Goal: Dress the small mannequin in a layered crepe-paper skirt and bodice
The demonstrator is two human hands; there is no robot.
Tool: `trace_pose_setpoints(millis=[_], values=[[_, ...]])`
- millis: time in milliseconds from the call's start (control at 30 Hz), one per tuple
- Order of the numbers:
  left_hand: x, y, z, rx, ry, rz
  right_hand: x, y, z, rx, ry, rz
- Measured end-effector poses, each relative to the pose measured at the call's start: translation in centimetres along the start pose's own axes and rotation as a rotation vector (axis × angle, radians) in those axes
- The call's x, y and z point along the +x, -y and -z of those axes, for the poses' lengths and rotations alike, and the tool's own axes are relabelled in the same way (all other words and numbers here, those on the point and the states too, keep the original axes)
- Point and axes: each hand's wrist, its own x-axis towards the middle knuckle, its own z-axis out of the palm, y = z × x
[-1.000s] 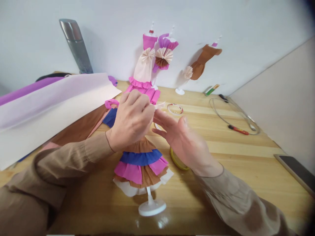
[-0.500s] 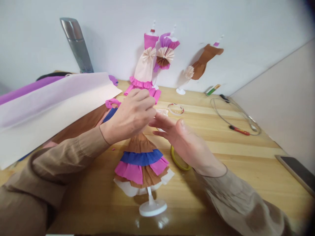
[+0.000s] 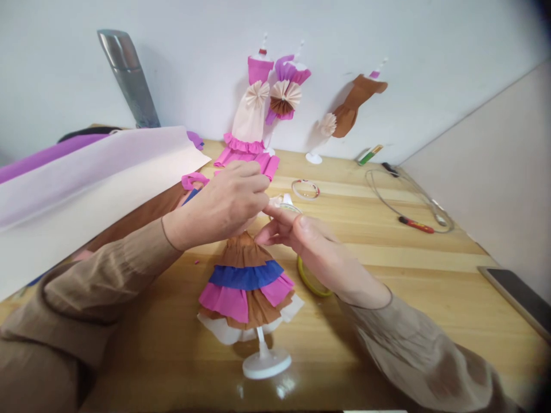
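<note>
Just above the skirt (image 3: 248, 276) — left hand (image 3: 221, 201) sits beside right hand (image 3: 321, 249).

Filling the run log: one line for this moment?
left hand: curled, grip hidden; right hand: beside left hand; tiered skirt: on white stand

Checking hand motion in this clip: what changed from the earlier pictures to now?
The left hand has shifted left at the wrist; the right hand's fingers curl more. Any grasp or release is hidden. The tiered dress and its white stand stayed put.
</note>
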Motion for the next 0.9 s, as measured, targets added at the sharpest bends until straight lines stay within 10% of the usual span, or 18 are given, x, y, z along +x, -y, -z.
trace_pose_setpoints(millis=[433,600,900], values=[[-0.2,0.5,-1.0,-0.485,-0.227,0.313,-0.1,1.1,-0.2,0.165,-0.024,-0.108],[0.2,0.4,-0.8,-0.754,-0.124,0.499,0.0,1.5,-0.3,0.127,-0.064,-0.135],[0.3,0.6,-0.3,-1.269,-0.080,0.920,0.3,1.7,0.4,-0.266,-0.602,0.225]])
